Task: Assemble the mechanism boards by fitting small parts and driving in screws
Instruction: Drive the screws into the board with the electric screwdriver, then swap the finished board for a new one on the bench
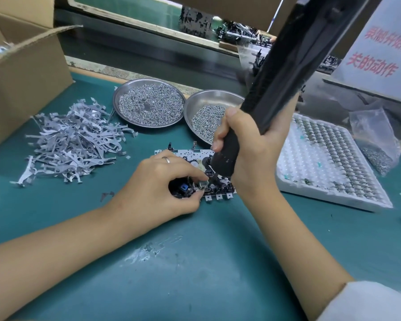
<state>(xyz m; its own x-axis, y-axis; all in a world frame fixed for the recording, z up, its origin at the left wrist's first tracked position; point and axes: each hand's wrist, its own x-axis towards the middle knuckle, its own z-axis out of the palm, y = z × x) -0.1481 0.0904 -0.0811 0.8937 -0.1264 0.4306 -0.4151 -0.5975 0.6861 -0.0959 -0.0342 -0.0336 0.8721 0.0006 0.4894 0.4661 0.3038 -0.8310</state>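
A white mechanism board (185,156) with black parts lies on the green mat at the centre. My left hand (158,181) rests on its near left part, and thumb and forefinger pinch a small metal part by the tool's tip. My right hand (248,147) grips a black electric screwdriver (276,89), which stands tilted with its tip down on the board near my left fingertips. The board's middle is hidden under both hands.
A heap of grey metal levers (72,140) lies at the left. Behind the board stand two steel dishes of screws (148,103) (208,121). A white foam tray of small parts (326,163) lies at the right. A cardboard box (21,72) stands at far left.
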